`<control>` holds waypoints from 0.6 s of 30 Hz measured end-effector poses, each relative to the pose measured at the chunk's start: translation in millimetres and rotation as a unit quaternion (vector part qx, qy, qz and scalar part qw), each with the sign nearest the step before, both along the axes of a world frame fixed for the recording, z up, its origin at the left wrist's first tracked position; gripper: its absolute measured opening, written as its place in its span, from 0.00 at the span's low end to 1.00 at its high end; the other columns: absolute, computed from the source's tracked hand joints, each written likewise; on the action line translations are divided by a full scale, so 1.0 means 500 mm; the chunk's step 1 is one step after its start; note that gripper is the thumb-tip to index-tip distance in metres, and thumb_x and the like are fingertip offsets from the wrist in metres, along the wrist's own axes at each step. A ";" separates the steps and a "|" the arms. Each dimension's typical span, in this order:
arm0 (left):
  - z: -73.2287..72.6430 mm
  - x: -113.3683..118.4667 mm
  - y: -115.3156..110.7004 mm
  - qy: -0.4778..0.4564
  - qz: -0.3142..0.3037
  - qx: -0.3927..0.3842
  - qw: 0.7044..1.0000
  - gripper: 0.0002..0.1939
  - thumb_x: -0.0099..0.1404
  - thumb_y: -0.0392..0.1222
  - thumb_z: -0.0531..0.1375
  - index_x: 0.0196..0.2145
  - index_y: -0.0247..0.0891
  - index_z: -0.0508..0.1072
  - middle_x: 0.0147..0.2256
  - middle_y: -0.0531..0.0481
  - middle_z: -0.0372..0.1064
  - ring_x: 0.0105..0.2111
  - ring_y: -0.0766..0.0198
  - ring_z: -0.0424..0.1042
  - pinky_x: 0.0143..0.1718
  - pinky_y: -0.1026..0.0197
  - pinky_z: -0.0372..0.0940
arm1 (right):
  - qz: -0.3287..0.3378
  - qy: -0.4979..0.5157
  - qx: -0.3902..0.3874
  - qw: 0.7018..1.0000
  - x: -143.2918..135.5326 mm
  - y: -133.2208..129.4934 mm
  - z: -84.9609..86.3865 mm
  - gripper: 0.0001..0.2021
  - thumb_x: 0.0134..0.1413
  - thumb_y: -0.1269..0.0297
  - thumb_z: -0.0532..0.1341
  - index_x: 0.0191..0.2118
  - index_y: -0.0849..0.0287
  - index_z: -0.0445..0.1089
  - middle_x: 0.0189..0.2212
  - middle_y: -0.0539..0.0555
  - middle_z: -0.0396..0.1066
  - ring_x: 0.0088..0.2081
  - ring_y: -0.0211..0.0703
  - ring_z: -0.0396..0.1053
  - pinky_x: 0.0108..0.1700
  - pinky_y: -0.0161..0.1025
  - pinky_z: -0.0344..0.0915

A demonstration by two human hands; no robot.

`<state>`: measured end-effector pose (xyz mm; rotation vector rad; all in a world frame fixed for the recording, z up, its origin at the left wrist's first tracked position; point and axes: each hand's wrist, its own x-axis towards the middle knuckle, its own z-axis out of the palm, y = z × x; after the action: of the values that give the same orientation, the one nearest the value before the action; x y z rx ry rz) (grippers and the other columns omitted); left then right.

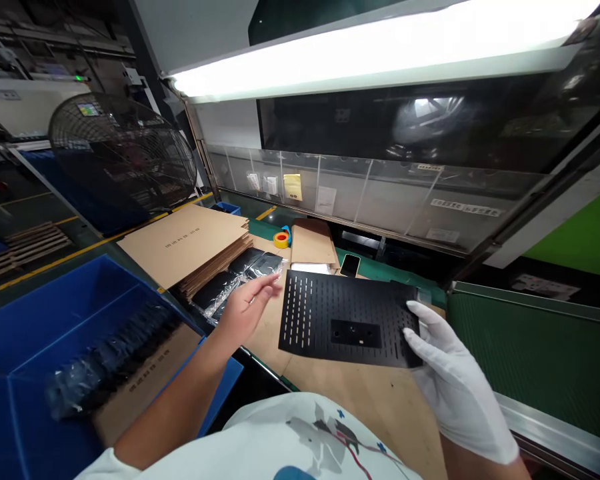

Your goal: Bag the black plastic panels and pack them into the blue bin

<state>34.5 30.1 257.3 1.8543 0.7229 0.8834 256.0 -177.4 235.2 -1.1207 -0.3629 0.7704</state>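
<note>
A black slotted panel (320,313) is tilted above the cardboard-covered bench, with a small dark rectangular plate (356,333) at its middle. My right hand (443,367), in a white glove, grips the panel's right edge. Bare and holding nothing, my left hand (247,303) is just off the panel's left edge with its fingers apart. Behind my left hand lie black pieces in clear plastic wrap (225,283). Past the panel's far edge are a phone (350,265) and a brown cardboard box (313,243).
Flat cardboard sheets (185,237) are stacked at the left. A blue bin (10,353) holds wrapped dark parts (115,353). Yellow tape (281,240) sits near the back. A green conveyor belt (540,353) runs at the right, and a lit tube (380,53) hangs overhead.
</note>
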 end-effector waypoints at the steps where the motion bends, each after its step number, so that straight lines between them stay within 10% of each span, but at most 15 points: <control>1: -0.008 0.000 -0.002 -0.024 0.002 -0.055 0.998 0.20 0.67 0.51 0.56 0.47 0.35 0.76 0.38 0.40 0.76 0.37 0.56 0.74 0.44 0.56 0.68 | 0.005 0.002 0.004 1.000 -0.001 0.001 0.000 0.22 0.43 0.63 0.71 0.48 0.47 0.73 0.50 0.51 0.73 0.44 0.45 0.74 0.37 0.34 0.75; 7: -0.028 -0.001 -0.023 -0.127 -0.075 -0.221 0.964 0.20 0.51 0.54 0.70 0.32 0.33 0.79 0.24 0.48 0.74 0.22 0.65 0.69 0.24 0.63 0.67 | -0.013 0.003 0.016 1.000 -0.005 0.011 -0.007 0.21 0.44 0.63 0.72 0.47 0.46 0.73 0.49 0.48 0.74 0.49 0.42 0.72 0.46 0.31 0.72; 18: -0.051 0.015 -0.002 -0.108 -0.036 -0.207 0.972 0.16 0.48 0.45 0.72 0.33 0.35 0.77 0.27 0.52 0.72 0.27 0.67 0.70 0.28 0.66 0.68 | -0.007 -0.027 0.009 1.000 -0.001 0.024 -0.035 0.21 0.47 0.62 0.70 0.50 0.45 0.72 0.56 0.46 0.69 0.58 0.38 0.65 0.51 0.26 0.65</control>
<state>41.9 29.2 231.8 1.3819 0.6428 0.8022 255.5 -165.6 217.6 -1.1285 -0.4064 0.7252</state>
